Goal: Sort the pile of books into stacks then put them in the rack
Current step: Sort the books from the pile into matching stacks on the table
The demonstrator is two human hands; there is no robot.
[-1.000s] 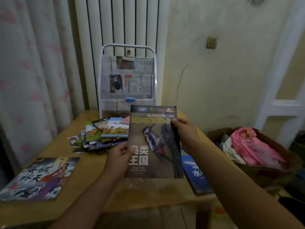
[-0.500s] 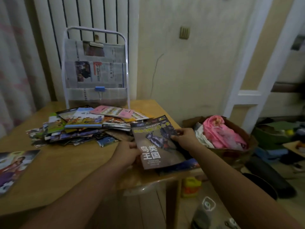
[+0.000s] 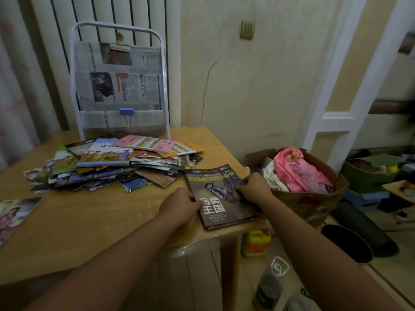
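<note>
Down on the near right corner of the table (image 3: 89, 221) lies a dark bird book (image 3: 221, 195), flat, atop another book whose edge peeks out beneath. Both hands pinch it: the left hand (image 3: 179, 205) at its left edge, the right hand (image 3: 254, 186) at its right edge. Behind it spreads the loose pile of books (image 3: 112, 162), and behind that stands the white rack (image 3: 120, 84) lined with newspaper. One more book (image 3: 13, 215) lies apart at the table's left edge. Beside the table sits a basket (image 3: 314, 198) of pink cloth
</note>
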